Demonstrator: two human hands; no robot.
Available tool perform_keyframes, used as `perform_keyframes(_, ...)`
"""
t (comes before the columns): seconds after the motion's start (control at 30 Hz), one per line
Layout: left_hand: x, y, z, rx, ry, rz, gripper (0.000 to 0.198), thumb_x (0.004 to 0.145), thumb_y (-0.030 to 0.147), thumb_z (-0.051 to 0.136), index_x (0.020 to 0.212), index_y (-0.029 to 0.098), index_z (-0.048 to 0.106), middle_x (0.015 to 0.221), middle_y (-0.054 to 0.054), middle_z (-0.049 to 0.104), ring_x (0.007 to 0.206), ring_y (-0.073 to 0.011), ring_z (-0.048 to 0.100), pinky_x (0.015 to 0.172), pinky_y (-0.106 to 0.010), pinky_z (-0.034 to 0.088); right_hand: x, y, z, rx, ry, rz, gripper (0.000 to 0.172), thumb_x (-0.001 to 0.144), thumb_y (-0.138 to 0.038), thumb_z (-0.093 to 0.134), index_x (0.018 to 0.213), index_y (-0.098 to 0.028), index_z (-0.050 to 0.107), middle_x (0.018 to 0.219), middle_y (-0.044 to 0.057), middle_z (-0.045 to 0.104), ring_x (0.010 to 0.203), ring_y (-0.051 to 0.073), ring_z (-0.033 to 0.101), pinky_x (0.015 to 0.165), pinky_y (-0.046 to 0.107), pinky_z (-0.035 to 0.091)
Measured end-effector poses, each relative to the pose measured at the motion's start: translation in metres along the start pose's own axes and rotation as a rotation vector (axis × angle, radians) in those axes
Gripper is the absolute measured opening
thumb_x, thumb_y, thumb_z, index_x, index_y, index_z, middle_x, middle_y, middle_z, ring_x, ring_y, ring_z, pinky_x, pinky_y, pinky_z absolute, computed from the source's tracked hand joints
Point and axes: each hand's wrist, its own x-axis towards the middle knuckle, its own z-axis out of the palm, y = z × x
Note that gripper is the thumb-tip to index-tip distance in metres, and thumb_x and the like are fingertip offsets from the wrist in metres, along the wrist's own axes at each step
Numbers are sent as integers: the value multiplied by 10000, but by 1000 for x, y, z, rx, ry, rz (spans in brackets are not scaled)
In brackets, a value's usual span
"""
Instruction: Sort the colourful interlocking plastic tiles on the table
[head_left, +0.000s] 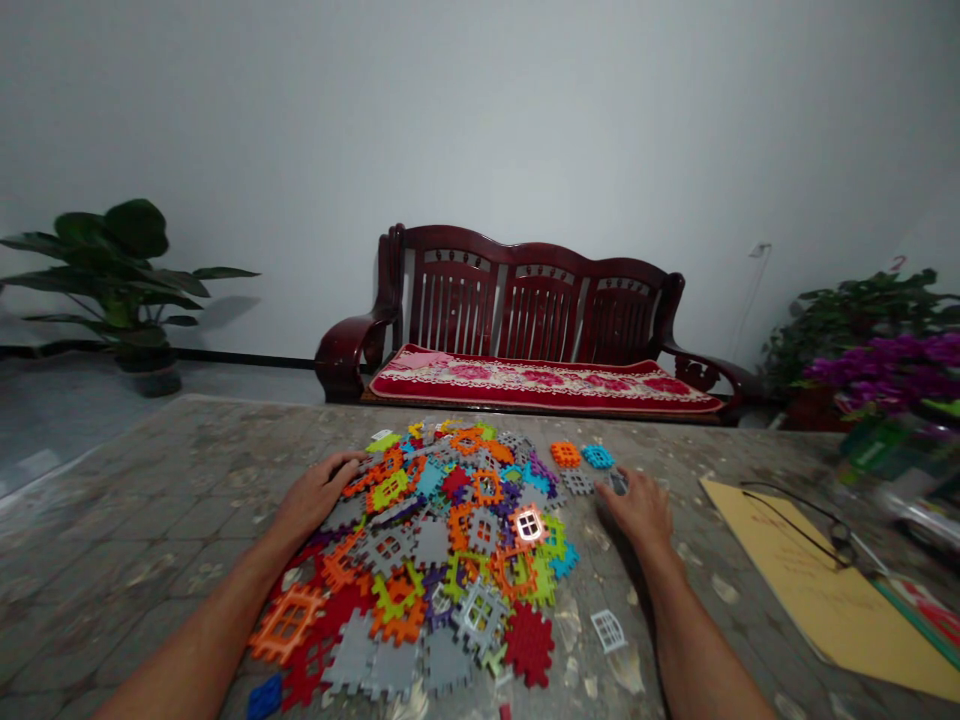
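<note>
A heap of colourful plastic interlocking building tiles point(431, 542) lies on the table in front of me, in grey, orange, red, lime, blue and purple. At its left edge rests my left hand point(328, 490), fingers stretched over the outer tiles, with no tile visibly gripped. To the right of the heap, my right hand point(643, 508) has its thumb and forefinger closed around a small grey tile point(616, 483) at the tabletop. Beside that hand lie a grey lattice tile point(577, 483), an orange tile point(565, 454) and a blue tile point(598, 457).
A white window piece point(608, 631) lies near my right forearm. Further right are a yellow envelope point(832, 590), glasses point(840, 540) and purple flowers point(892, 370). Beyond the patterned table point(180, 500) stands a wooden bench point(540, 300); a potted plant point(135, 270) is at left.
</note>
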Motion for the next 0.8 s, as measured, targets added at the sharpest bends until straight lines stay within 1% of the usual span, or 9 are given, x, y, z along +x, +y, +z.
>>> perform_keyframes(0.07, 0, 0, 0, -11, 8, 9, 523, 819, 551, 385, 1080, 231, 706, 1133, -42, 731, 1034, -259, 656, 949, -355, 483, -2, -1, 0, -54, -31, -39, 505, 834, -523, 543, 1187, -187, 676, 1166, 176, 639, 1062, 347, 580, 876, 447, 443)
perform_keyframes(0.2, 0, 1, 0, -25, 14, 27, 514, 812, 550, 395, 1065, 233, 710, 1136, -40, 732, 1042, -257, 653, 961, -353, 479, -2, -2, 1, -154, -20, -112, 353, 875, -384, 513, 1066, -170, 719, 1084, 178, 658, 1002, 308, 607, 842, 396, 454)
perform_keyframes(0.33, 0, 2, -1, -11, 5, 3, 527, 814, 549, 385, 1076, 225, 707, 1145, -51, 727, 1037, -263, 656, 961, -365, 480, -2, -6, -2, -226, -18, -140, 321, 894, -362, 503, 1004, -153, 722, 1018, 191, 668, 945, 298, 627, 799, 377, 449)
perform_keyframes(0.4, -1, 4, -2, -7, 1, 2, 531, 816, 549, 380, 1079, 221, 704, 1142, -53, 727, 1035, -265, 656, 968, -371, 476, -1, -7, -4, -217, -21, -156, 320, 917, -346, 471, 963, -146, 717, 993, 191, 679, 913, 286, 636, 785, 366, 439)
perform_keyframes(0.47, -1, 5, -2, -11, 4, 9, 524, 818, 546, 379, 1072, 223, 704, 1135, -49, 728, 1030, -260, 656, 973, -367, 474, 0, -7, -6, -159, -13, -125, 339, 943, -335, 419, 956, -150, 703, 970, 175, 693, 868, 261, 644, 754, 343, 428)
perform_keyframes(0.6, -1, 5, -2, -19, 6, 12, 503, 817, 541, 392, 1053, 231, 710, 1121, -43, 734, 1017, -255, 659, 960, -356, 481, 4, -5, -7, 20, 18, 65, 404, 964, -343, 322, 986, -168, 685, 908, 132, 716, 755, 212, 647, 655, 294, 389)
perform_keyframes(0.7, -1, 4, -1, -16, 11, 0, 497, 817, 537, 390, 1056, 238, 706, 1139, -39, 730, 1032, -257, 655, 970, -354, 475, 7, -1, -5, 154, 18, 106, 412, 938, -326, 322, 999, -161, 694, 907, 124, 727, 778, 213, 658, 653, 286, 393)
perform_keyframes(0.8, 0, 3, -1, -5, 0, -1, 519, 823, 544, 377, 1088, 233, 697, 1164, -48, 721, 1059, -260, 648, 979, -360, 468, 9, 5, -6, 174, -5, 135, 441, 919, -347, 345, 1143, -152, 671, 932, 128, 735, 834, 234, 675, 687, 295, 423)
